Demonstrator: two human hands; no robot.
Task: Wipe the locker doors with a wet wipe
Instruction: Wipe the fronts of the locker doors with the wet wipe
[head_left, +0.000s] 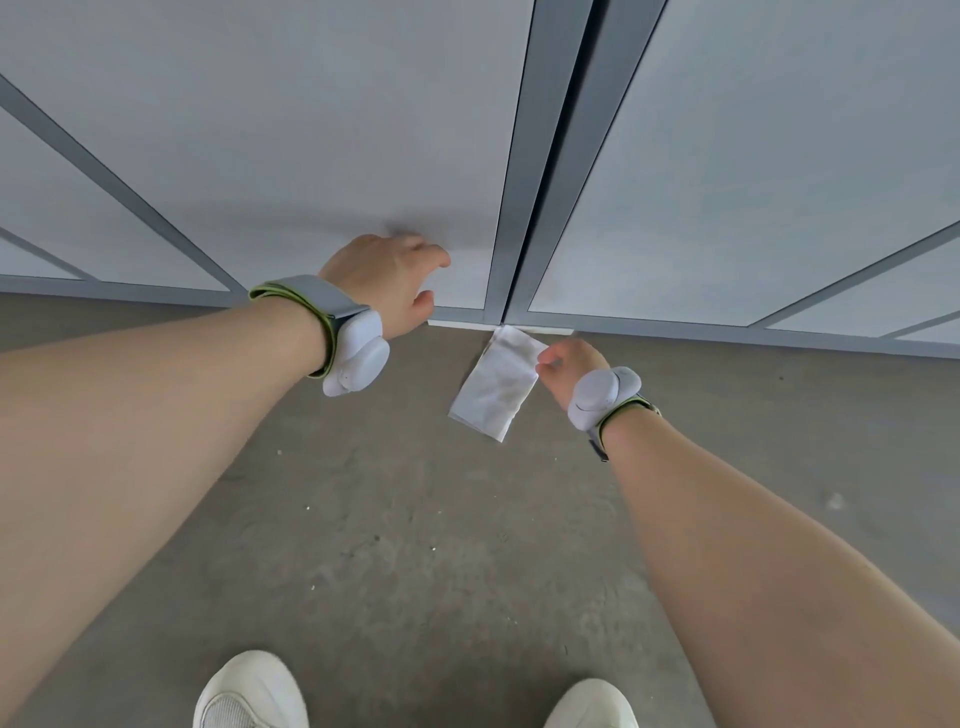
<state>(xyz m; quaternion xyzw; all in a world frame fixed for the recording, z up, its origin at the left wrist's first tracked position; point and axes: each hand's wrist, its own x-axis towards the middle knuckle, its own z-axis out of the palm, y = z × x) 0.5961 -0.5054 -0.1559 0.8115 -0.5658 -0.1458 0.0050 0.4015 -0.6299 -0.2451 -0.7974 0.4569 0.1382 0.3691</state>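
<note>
Pale grey locker doors (311, 130) with darker grey frames fill the upper view. My left hand (384, 283) rests flat against the lower part of the middle door, fingers spread, thumb pointing down. My right hand (566, 364) pinches the top edge of a white wet wipe (496, 387), which hangs down unfolded and shows grey smudges. The wipe hangs in front of the dark vertical gap (550, 182) between two doors, low near the floor.
A grey concrete floor (415, 545) with small specks runs up to the lockers' bottom rail (727, 332). My two white shoes (249, 696) stand at the bottom of the view. Each wrist wears a strap with a white sensor pod.
</note>
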